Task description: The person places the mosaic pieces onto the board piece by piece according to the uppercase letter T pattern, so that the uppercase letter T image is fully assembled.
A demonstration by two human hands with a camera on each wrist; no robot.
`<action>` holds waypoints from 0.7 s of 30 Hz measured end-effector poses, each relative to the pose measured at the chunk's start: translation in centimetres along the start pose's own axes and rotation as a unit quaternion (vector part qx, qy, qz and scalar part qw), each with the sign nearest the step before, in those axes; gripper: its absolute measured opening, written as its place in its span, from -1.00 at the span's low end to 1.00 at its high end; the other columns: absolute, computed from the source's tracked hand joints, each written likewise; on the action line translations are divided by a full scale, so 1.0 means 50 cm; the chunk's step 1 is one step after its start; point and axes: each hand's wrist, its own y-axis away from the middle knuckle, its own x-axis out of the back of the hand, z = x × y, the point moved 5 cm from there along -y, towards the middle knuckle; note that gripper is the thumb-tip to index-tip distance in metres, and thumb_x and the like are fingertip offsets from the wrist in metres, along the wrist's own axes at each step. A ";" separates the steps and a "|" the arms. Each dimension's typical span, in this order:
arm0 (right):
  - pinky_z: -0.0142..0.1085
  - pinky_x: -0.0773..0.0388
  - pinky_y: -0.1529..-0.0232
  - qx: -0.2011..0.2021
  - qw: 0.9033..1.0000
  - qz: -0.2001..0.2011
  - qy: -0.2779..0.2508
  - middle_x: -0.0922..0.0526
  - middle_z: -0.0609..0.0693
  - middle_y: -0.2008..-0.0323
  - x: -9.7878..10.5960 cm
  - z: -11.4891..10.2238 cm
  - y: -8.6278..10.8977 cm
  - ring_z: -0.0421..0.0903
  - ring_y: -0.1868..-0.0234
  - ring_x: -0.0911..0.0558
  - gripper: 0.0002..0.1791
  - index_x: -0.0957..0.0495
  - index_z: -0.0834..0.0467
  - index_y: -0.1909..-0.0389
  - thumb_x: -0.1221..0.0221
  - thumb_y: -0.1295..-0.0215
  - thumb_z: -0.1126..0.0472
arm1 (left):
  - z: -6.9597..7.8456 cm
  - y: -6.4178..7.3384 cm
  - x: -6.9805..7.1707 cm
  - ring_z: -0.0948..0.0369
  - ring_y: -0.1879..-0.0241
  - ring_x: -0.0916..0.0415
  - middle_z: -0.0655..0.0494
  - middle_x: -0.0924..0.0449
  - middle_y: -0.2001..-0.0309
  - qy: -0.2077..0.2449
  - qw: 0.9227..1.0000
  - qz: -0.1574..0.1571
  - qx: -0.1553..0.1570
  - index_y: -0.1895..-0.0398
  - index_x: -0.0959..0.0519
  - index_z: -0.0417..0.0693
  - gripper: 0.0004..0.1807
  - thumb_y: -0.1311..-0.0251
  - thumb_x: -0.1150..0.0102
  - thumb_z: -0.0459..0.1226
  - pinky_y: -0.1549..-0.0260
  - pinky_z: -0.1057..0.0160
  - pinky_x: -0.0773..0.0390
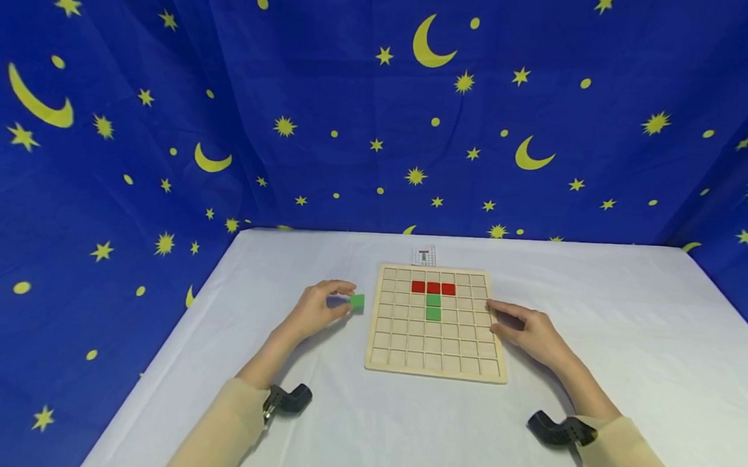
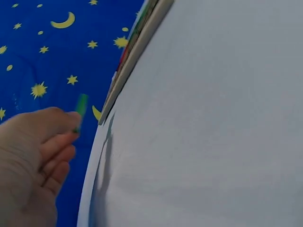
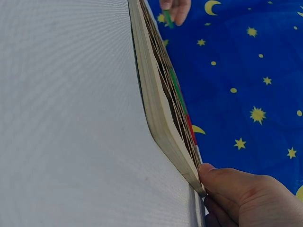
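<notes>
Off the board's left side, my left hand (image 1: pixel 319 307) pinches a small green square tile (image 1: pixel 357 302) between thumb and fingers. The left wrist view shows this green tile (image 2: pixel 82 109) edge-on at the fingertips, slightly blurred. A square wooden grid board (image 1: pixel 399 341) lies on the table. Three red tiles (image 1: pixel 433 288) sit side by side in one of its upper rows. Below the middle one, two green tiles (image 1: pixel 433 307) run down in a column. My right hand (image 1: pixel 535 334) touches the board's right edge with thumb and finger; its other fingers are partly hidden.
Just behind the board lies a small card (image 1: pixel 424 256) printed with a grid and a red and green T shape. A white cloth (image 1: pixel 426 437) covers the table. Blue fabric (image 1: pixel 356 104) with yellow moons and stars hangs behind and at both sides.
</notes>
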 end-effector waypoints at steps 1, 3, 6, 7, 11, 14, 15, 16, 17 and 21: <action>0.08 -0.25 -0.23 0.001 1.000 0.001 0.000 -0.46 0.14 -0.19 0.000 0.000 0.000 0.19 -0.25 -0.34 -0.44 -0.45 0.20 -0.22 -0.28 -0.21 0.10 | 0.003 -0.004 0.003 0.04 0.06 -0.52 0.01 -0.64 0.12 0.002 1.000 0.005 -0.006 -0.01 -0.58 -0.18 -0.61 -0.05 -0.33 -0.39 -0.02 -0.01 -0.47; 0.08 -0.25 -0.23 0.001 1.000 0.001 -0.001 -0.46 0.14 -0.19 0.000 0.002 0.001 0.19 -0.25 -0.35 -0.44 -0.45 0.20 -0.21 -0.28 -0.21 0.10 | 0.009 -0.011 0.008 0.04 0.07 -0.52 0.00 -0.63 0.12 0.003 1.000 0.012 -0.020 -0.01 -0.58 -0.19 -0.61 -0.04 -0.33 -0.41 -0.01 -0.01 -0.48; 0.07 -0.26 -0.23 0.004 1.000 0.000 -0.003 -0.46 0.14 -0.19 -0.001 0.002 0.001 0.19 -0.25 -0.35 -0.44 -0.45 0.21 -0.21 -0.29 -0.20 0.11 | 0.018 -0.019 0.011 0.04 0.07 -0.53 0.00 -0.63 0.11 0.005 1.000 0.015 -0.021 -0.01 -0.58 -0.18 -0.61 -0.05 -0.33 -0.41 -0.01 -0.01 -0.48; 0.07 -0.26 -0.22 0.004 1.000 0.000 -0.003 -0.46 0.14 -0.19 -0.001 0.002 0.001 0.19 -0.24 -0.36 -0.44 -0.45 0.21 -0.21 -0.29 -0.20 0.11 | 0.023 -0.021 0.011 0.04 0.07 -0.54 0.00 -0.64 0.11 0.006 1.000 0.014 -0.018 -0.01 -0.58 -0.18 -0.61 -0.05 -0.33 -0.41 -0.01 -0.01 -0.48; 0.07 -0.26 -0.23 0.003 1.000 0.000 -0.004 -0.46 0.14 -0.19 -0.002 0.002 0.001 0.18 -0.24 -0.36 -0.44 -0.46 0.21 -0.21 -0.28 -0.21 0.12 | 0.044 -0.034 0.005 0.06 0.04 -0.53 0.02 -0.64 0.12 0.007 1.000 0.006 -0.005 -0.03 -0.58 -0.14 -0.61 -0.07 -0.33 -0.37 -0.03 0.03 -0.46; 0.07 -0.25 -0.23 0.000 1.000 0.000 -0.004 -0.46 0.14 -0.19 -0.002 0.002 0.000 0.18 -0.25 -0.35 -0.45 -0.46 0.21 -0.21 -0.28 -0.21 0.12 | 0.065 -0.045 -0.008 0.06 0.02 -0.51 0.04 -0.65 0.13 0.011 1.000 -0.004 0.001 -0.04 -0.58 -0.12 -0.61 -0.08 -0.33 -0.35 -0.04 0.05 -0.45; 0.07 -0.25 -0.23 0.000 1.000 0.000 -0.004 -0.46 0.14 -0.19 -0.002 0.003 0.000 0.18 -0.25 -0.35 -0.45 -0.46 0.21 -0.21 -0.28 -0.21 0.12 | 0.073 -0.048 -0.013 0.06 0.01 -0.51 0.05 -0.65 0.13 0.012 1.000 -0.008 -0.001 -0.04 -0.58 -0.12 -0.61 -0.09 -0.32 -0.35 -0.05 0.04 -0.44; 0.07 -0.25 -0.23 -0.001 1.000 -0.001 -0.004 -0.46 0.13 -0.19 -0.002 0.003 -0.001 0.18 -0.25 -0.35 -0.45 -0.46 0.21 -0.21 -0.28 -0.21 0.12 | 0.080 -0.051 -0.019 0.06 0.01 -0.51 0.05 -0.65 0.13 0.013 1.000 -0.012 -0.004 -0.04 -0.58 -0.14 -0.61 -0.09 -0.32 -0.34 -0.05 0.04 -0.44; 0.07 -0.25 -0.23 -0.001 1.000 -0.001 -0.005 -0.46 0.13 -0.19 -0.002 0.003 -0.001 0.18 -0.25 -0.35 -0.45 -0.46 0.20 -0.21 -0.28 -0.21 0.12 | 0.088 -0.054 -0.024 0.06 0.01 -0.50 0.06 -0.64 0.13 0.014 1.000 -0.016 -0.008 -0.04 -0.57 -0.15 -0.60 -0.09 -0.32 -0.34 -0.06 0.02 -0.43; 0.07 -0.24 -0.24 -0.002 1.000 -0.001 -0.003 -0.46 0.13 -0.20 -0.003 0.003 -0.002 0.18 -0.25 -0.35 -0.45 -0.46 0.20 -0.21 -0.28 -0.21 0.12 | 0.110 -0.065 -0.050 0.07 -0.02 -0.48 0.09 -0.64 0.13 0.012 0.999 -0.032 -0.024 -0.05 -0.57 -0.16 -0.60 -0.11 -0.31 -0.31 -0.10 -0.01 -0.38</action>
